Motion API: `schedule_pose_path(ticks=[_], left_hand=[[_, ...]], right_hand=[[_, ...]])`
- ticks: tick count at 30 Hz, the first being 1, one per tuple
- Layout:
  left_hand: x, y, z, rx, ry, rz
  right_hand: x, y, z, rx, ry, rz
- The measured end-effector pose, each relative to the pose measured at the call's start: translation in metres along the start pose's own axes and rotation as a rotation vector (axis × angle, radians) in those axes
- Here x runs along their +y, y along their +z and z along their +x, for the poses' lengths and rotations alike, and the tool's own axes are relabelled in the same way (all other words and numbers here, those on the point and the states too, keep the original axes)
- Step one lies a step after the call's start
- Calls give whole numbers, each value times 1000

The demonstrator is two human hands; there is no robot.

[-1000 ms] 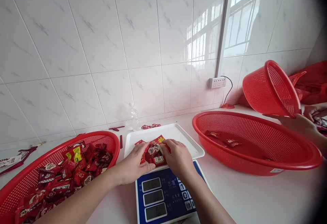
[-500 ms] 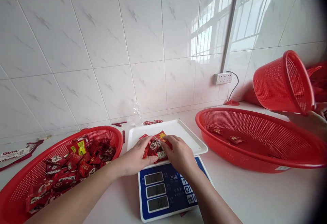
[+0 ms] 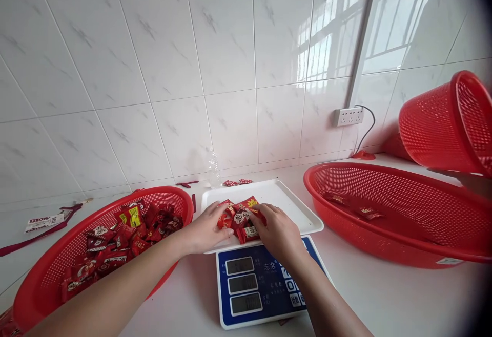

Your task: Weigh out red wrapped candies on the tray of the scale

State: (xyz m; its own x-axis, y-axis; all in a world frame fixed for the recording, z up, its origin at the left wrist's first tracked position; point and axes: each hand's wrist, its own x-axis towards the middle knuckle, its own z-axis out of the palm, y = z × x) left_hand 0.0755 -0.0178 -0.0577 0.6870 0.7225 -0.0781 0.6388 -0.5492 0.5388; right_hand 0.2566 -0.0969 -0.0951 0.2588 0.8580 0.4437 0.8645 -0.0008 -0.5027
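A small pile of red wrapped sweets (image 3: 241,218) lies on the white tray (image 3: 292,206) of the scale. My left hand (image 3: 207,228) cups the pile from the left, with thumb and fingers curved around its edge. From the right, my right hand (image 3: 280,228) presses in, its fingers curled over the sweets and partly hiding them. Below the tray is the scale's blue panel (image 3: 265,303) with several displays and keys, some covered by my right forearm. A red oval basket (image 3: 34,280) full of similar wrapped sweets (image 3: 115,247) stands under my left forearm.
On the right, a large red basket (image 3: 384,245) holds a few sweets (image 3: 371,213). Another person's hand (image 3: 474,181) supports a tilted red basket (image 3: 426,127) above it. A clear plastic bottle (image 3: 213,168) stands behind the tray, near a wall socket strip (image 3: 349,117).
The view has swung slightly left, so everything sits farther right in it. My hands stay around the pile, with the left thumb drawn back a little from the sweets.
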Motion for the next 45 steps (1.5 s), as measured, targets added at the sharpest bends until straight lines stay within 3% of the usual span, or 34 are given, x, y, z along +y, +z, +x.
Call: schedule_pose_path(ticks=[6,13,20,28,34,39,45], left_hand=[[12,20,5,25,-16,-124],[22,23,6,-7,-18,-69],[10,14,15,93,-63,-105],[4,-9,1,161,-17,-233],[-42,-66,-21,300,-175,-233],[-97,-98,-62,106,-455,20],[-127,-89,-92,-156,-656,371]], right_hand=[[-1,2,-1,-1,-44,-20],[0,2,-2,-10,-63,-5],[5,6,-1,53,-69,11],[6,7,-1,24,-69,-29],[12,13,0,86,-74,1],[20,22,1,135,-63,25],[21,23,1,121,-65,7]])
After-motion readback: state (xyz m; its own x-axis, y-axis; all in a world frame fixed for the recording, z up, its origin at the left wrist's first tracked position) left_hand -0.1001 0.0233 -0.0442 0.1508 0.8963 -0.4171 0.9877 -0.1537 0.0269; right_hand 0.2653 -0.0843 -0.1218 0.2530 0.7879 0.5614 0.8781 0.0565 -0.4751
